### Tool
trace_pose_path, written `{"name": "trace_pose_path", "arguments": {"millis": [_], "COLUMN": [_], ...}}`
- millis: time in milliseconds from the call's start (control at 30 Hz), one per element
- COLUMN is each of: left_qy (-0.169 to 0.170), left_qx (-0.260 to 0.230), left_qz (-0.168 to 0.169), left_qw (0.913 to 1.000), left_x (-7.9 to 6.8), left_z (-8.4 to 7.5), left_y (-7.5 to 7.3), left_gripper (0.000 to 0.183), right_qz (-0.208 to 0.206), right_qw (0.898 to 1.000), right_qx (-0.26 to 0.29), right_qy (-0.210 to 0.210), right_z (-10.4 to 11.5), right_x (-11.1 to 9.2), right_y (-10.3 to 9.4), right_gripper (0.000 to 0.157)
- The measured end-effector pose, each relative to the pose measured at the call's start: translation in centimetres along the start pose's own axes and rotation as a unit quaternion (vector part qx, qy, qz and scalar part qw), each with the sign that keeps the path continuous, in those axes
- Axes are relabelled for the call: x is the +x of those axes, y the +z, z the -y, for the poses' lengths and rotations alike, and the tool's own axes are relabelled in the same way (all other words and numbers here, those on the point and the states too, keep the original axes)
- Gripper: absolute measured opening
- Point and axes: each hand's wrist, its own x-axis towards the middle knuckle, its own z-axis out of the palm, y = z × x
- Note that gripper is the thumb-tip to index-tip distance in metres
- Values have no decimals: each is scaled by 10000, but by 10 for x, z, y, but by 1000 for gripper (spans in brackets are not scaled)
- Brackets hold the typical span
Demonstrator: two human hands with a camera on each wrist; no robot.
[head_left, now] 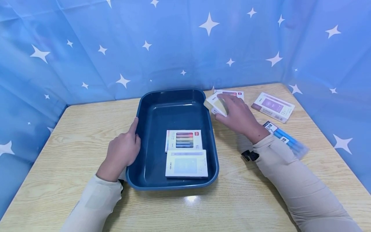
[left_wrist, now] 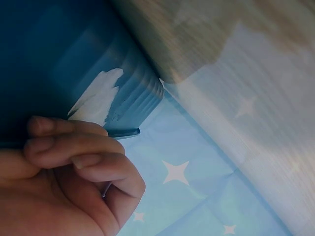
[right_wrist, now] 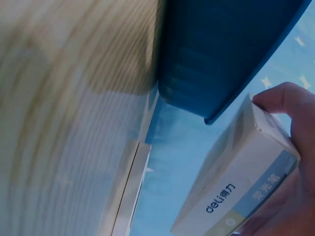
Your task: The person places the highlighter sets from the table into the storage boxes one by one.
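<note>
A deep blue plastic tray (head_left: 155, 129) sits on the wooden table. My left hand (head_left: 124, 148) grips its left rim, thumb over the inner side and index finger pointing along the edge; curled fingers (left_wrist: 83, 147) show against the outer wall in the left wrist view. At the tray's right rim, my right hand (head_left: 236, 114) holds a white highlighter box (right_wrist: 241, 182) with a yellow panel, tilted and raised off the table. Inside the tray lie a windowed box of coloured pens (head_left: 185, 140) and a white box with a pale blue panel (head_left: 186, 163).
Behind the right hand lies another windowed pen box (head_left: 239, 94), partly covered. Further right are a box with a purple panel (head_left: 272, 106) and a clear pack of blue pens (head_left: 290, 140), overlapped by the right sleeve. A star-patterned blue curtain (head_left: 174, 58) surrounds the table.
</note>
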Motion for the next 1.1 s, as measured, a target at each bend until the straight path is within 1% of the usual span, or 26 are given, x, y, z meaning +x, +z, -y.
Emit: {"name": "trace_pose_path", "arguments": {"millis": [133,267,600,933,1100], "left_qy": [3,14,15,13,24], "left_qx": [3,4,-16,-2,16], "left_qz": [-1,-17,-30,-10,-13], "left_qw": [10000,10000,10000,10000,10000], "left_x": [0,0,0,0,0], "left_z": [0,1,1,0,1], "left_y": [0,0,1,0,0], "left_gripper": [58,59,58,58,59], "right_qz": [-22,-15,238,345,303], "right_qw": [9998,9997,9982,9979,9986], "right_qx": [175,230,504,490,415], "right_qy": [14,23,228,261,85], "right_z": [4,8,15,18,19], "right_x": [0,-1,-4,-6,-6], "right_y": [1,3,5,4,5], "right_gripper": [66,64,62,60,59]}}
